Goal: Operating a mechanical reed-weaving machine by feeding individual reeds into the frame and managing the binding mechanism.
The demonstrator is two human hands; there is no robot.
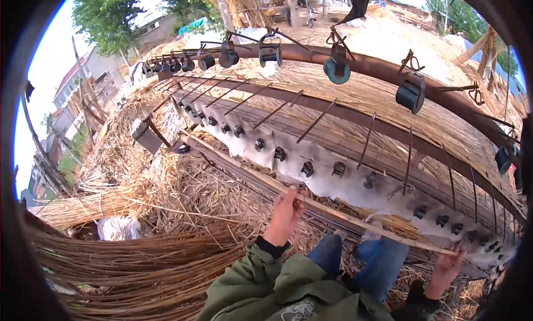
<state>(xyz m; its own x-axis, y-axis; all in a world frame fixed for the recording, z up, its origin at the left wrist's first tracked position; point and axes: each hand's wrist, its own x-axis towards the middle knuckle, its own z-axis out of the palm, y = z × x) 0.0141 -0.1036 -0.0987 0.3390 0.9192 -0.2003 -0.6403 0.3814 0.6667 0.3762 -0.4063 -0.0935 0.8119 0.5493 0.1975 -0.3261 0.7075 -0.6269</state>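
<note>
A long, pale reed stalk [361, 222] lies slantwise in front of me, along the near side of a weaving frame. My left hand [284, 214] is closed around it near its middle. At its right end, the fingers of my right hand [446, 271] pinch the stalk. Just beyond it runs a pale sheet [327, 179] dotted with several small dark metal fittings [307, 168]. Thin metal rods [316, 121] stick out over this sheet from a rusty bar.
Dark spools [411, 94] hang from a curved rusty pipe [372, 66] across the far side. Woven reeds [311, 79] lie behind the rods. Brown stalks [127, 271] are heaped at lower left, near a white plastic bag [119, 228]. Loose straw [161, 193] litters the ground.
</note>
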